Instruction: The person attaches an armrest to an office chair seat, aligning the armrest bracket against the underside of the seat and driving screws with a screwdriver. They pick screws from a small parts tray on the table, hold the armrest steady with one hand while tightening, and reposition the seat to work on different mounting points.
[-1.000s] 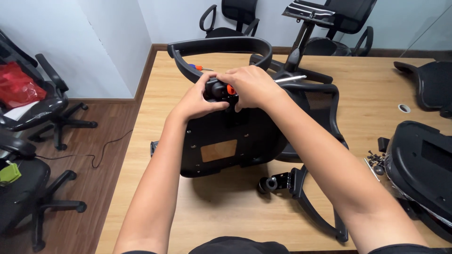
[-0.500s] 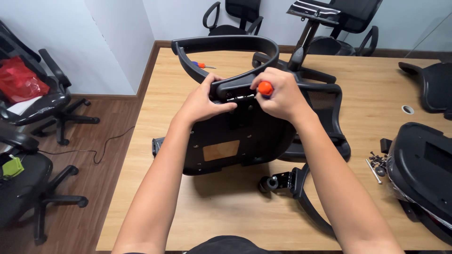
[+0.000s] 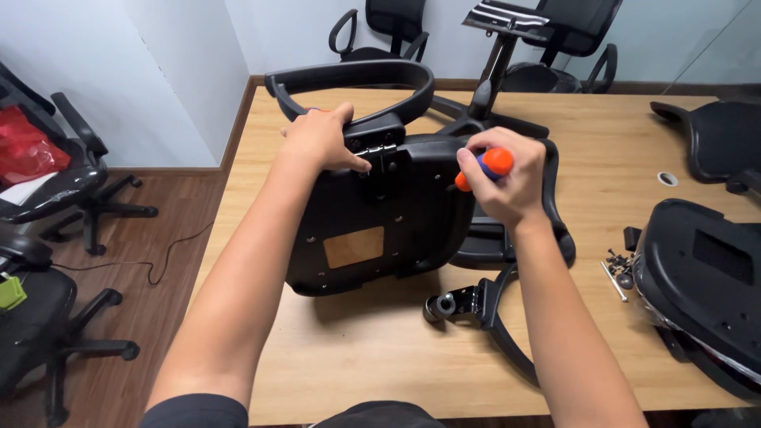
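the left hand (image 3: pixel 323 136) rests on the top edge of an upturned black seat (image 3: pixel 380 214), fingers curled over it right beside the metal bracket (image 3: pixel 379 152) where the armrest (image 3: pixel 353 79) joins; it presses on the seat rather than closing round anything. the right hand (image 3: pixel 503 178) is wrapped tight round a screwdriver (image 3: pixel 487 166) with an orange and blue handle, held against the right side of the seat's underside; the tip is hidden, so whether it sits in a screw cannot be told. the seat lies bottom up near the middle of the wooden table (image 3: pixel 634 158), tilted toward the viewer, with a brown label (image 3: pixel 354 246) on its underside. the armrest loops up and over behind the seat. under the seat's right edge another black arm piece (image 3: pixel 507 317) stretches toward the near table edge, with a small roller part (image 3: pixel 441 305) at its left end. to the right lies a second seat (image 3: pixel 705 277), and just left of it a little heap of screws (image 3: pixel 618 265) touching the table. a third seat part (image 3: pixel 713 139) sits at the far right, with a tape roll (image 3: pixel 667 178) near it. a chair base (image 3: pixel 495 71) stands behind the seat at the table's far side. office chairs (image 3: pixel 55 182) stand on the floor at left, one carrying a red bag (image 3: pixel 28 147)
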